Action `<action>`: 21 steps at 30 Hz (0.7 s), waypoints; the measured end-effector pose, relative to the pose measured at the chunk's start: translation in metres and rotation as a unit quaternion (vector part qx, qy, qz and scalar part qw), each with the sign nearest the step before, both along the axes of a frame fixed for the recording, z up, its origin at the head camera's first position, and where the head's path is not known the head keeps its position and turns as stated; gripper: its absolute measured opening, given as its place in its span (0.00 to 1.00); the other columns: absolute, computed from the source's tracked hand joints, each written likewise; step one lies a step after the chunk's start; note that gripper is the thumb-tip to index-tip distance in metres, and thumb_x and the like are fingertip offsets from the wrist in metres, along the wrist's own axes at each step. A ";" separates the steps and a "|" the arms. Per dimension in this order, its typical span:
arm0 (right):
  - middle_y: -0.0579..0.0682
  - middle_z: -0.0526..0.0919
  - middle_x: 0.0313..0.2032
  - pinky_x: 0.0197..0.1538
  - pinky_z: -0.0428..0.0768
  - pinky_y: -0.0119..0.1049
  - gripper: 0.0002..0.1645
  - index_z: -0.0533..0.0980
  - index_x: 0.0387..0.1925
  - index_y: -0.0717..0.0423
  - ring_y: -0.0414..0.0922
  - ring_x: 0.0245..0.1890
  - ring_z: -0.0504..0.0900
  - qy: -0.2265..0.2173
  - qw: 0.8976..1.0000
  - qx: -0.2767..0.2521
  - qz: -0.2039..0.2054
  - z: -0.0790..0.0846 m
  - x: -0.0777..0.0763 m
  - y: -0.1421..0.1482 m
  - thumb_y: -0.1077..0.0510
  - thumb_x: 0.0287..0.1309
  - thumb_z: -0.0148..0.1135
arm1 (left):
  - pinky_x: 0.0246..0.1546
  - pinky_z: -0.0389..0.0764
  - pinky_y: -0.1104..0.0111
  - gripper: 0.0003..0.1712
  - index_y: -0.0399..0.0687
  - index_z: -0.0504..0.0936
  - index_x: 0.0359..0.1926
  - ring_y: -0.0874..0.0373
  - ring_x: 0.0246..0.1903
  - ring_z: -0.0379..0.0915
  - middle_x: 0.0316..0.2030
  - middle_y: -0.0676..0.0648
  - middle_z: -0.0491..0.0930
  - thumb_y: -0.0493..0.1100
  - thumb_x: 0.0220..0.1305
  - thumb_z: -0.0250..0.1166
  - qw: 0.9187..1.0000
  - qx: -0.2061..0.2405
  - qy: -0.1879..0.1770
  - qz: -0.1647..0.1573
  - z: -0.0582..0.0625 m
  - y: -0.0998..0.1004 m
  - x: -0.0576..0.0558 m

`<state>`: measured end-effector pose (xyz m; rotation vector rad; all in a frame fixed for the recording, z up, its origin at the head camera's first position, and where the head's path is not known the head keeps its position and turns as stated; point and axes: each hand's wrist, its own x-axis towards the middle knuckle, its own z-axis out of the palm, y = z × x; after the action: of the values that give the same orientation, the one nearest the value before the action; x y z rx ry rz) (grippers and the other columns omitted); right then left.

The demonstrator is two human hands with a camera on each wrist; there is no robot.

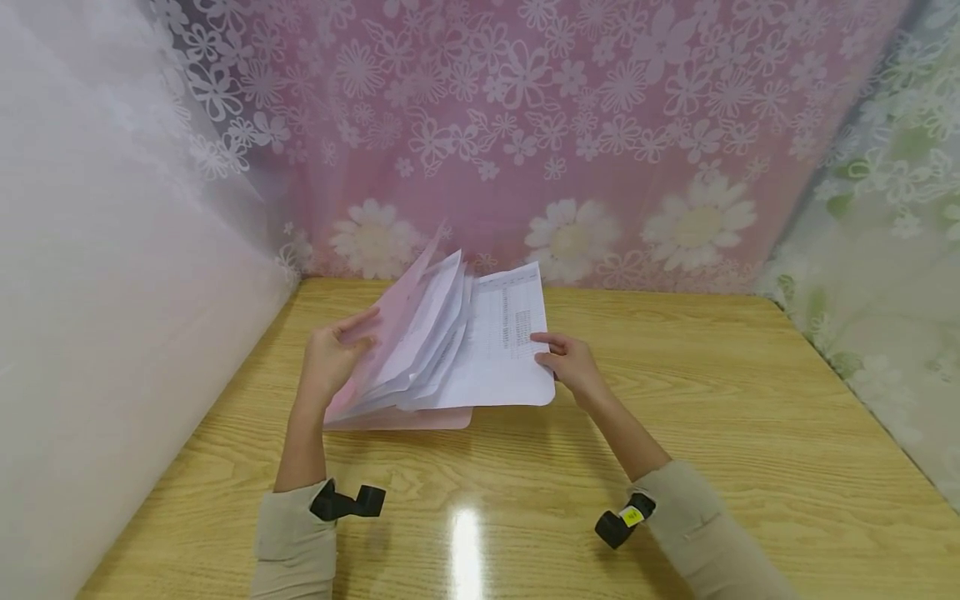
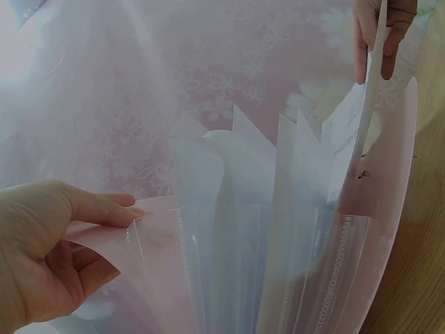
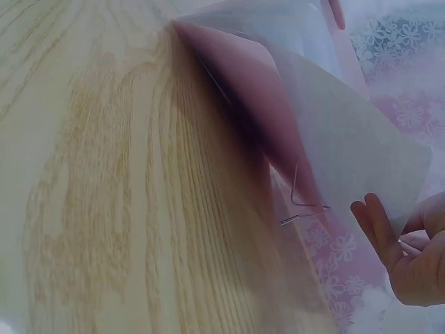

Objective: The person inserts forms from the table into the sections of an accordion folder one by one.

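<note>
A pink folder [image 1: 442,418] with clear plastic pockets [image 2: 348,268] stands spread open above the wooden table. My left hand [image 1: 330,358] holds its raised pink front cover [image 1: 401,308] at the left edge, thumb and fingers on either side. Several white sheets [image 1: 438,333] fan out between the covers. On the right, my right hand [image 1: 573,367] pinches the edge of a printed sheet [image 1: 517,367], which leans out past the back cover. From the right wrist view, this sheet's plain back [image 3: 348,125] faces the camera, and thin metal prongs [image 3: 302,203] stick out of the folder.
The wooden table [image 1: 750,467] stretches around the folder on all sides. A pink flowered curtain [image 1: 480,167] hangs behind it, with a whitish sheet [image 1: 112,292] on the left and a flowered one [image 1: 900,250] on the right. Both wrists wear black camera straps [image 1: 345,504].
</note>
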<state>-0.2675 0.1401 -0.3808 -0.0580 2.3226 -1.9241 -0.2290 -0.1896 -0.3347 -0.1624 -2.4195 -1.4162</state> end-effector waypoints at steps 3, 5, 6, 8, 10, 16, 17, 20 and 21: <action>0.63 0.74 0.53 0.36 0.78 0.35 0.23 0.68 0.59 0.64 0.48 0.40 0.79 -0.005 1.000 -0.003 0.001 -0.002 -0.001 -0.005 0.67 0.61 0.51 | 0.24 0.66 0.74 0.21 0.42 0.79 0.52 0.54 0.46 0.71 0.51 0.43 0.76 0.32 0.55 0.64 1.000 -0.001 0.001 0.000 0.000 0.000 0.000; 0.62 0.74 0.52 0.36 0.78 0.35 0.23 0.68 0.59 0.64 0.47 0.39 0.79 -0.007 1.000 -0.005 0.002 -0.004 -0.002 -0.008 0.68 0.61 0.51 | 0.28 0.66 0.74 0.21 0.43 0.79 0.52 0.54 0.52 0.68 0.52 0.43 0.75 0.32 0.55 0.64 1.000 -0.002 -0.001 0.000 0.000 0.000 0.000; 0.62 0.74 0.52 0.36 0.78 0.35 0.23 0.68 0.59 0.64 0.47 0.39 0.79 -0.008 1.000 -0.007 0.002 -0.005 -0.002 -0.009 0.68 0.61 0.51 | 0.28 0.66 0.74 0.21 0.43 0.79 0.52 0.54 0.53 0.67 0.52 0.43 0.75 0.32 0.55 0.64 1.000 -0.001 -0.003 0.000 0.000 0.000 0.000; 0.62 0.75 0.52 0.36 0.78 0.35 0.23 0.68 0.59 0.64 0.47 0.39 0.79 -0.010 1.000 -0.011 0.005 -0.007 -0.004 -0.010 0.67 0.61 0.51 | 0.24 0.65 0.74 0.21 0.43 0.79 0.53 0.54 0.50 0.68 0.52 0.44 0.75 0.32 0.55 0.64 1.000 -0.003 -0.008 0.001 0.000 0.000 0.000; 0.62 0.75 0.52 0.37 0.78 0.35 0.23 0.68 0.59 0.64 0.47 0.39 0.79 -0.011 1.000 -0.015 0.006 -0.008 -0.005 -0.012 0.67 0.61 0.51 | 0.22 0.63 0.73 0.21 0.43 0.79 0.53 0.54 0.47 0.68 0.52 0.44 0.75 0.32 0.55 0.64 1.000 -0.004 -0.010 0.003 0.000 0.000 0.000; 0.61 0.76 0.51 0.37 0.78 0.36 0.23 0.69 0.58 0.63 0.47 0.38 0.79 -0.022 0.999 -0.024 0.003 -0.010 -0.009 -0.020 0.67 0.61 0.52 | 0.17 0.61 0.75 0.22 0.43 0.79 0.52 0.53 0.43 0.69 0.52 0.43 0.75 0.31 0.54 0.64 1.000 0.000 -0.006 0.003 0.000 0.000 0.001; 0.61 0.76 0.51 0.37 0.78 0.36 0.22 0.69 0.58 0.62 0.47 0.38 0.79 -0.025 0.999 -0.025 0.002 -0.010 -0.010 -0.021 0.67 0.61 0.52 | 0.15 0.59 0.74 0.22 0.43 0.79 0.52 0.53 0.40 0.69 0.52 0.43 0.75 0.31 0.54 0.64 1.000 0.003 -0.005 0.003 0.000 0.000 0.001; 0.60 0.76 0.51 0.37 0.78 0.37 0.22 0.69 0.58 0.61 0.48 0.40 0.79 -0.029 0.999 -0.024 0.004 -0.011 -0.011 -0.026 0.66 0.61 0.52 | 0.12 0.57 0.73 0.22 0.42 0.79 0.52 0.52 0.38 0.68 0.51 0.43 0.76 0.31 0.54 0.63 1.000 0.003 -0.004 0.002 0.001 0.001 0.001; 0.60 0.76 0.51 0.37 0.78 0.37 0.22 0.69 0.58 0.62 0.48 0.40 0.79 -0.028 0.999 -0.024 0.005 -0.011 -0.012 -0.027 0.67 0.61 0.52 | 0.12 0.57 0.73 0.22 0.42 0.79 0.52 0.53 0.39 0.68 0.51 0.43 0.75 0.31 0.54 0.63 1.000 0.002 -0.003 0.002 0.001 0.001 0.000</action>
<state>-0.2796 0.1128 -0.3920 -0.0201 2.2369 -1.9525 -0.2287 -0.1888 -0.3341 -0.1523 -2.4197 -1.4228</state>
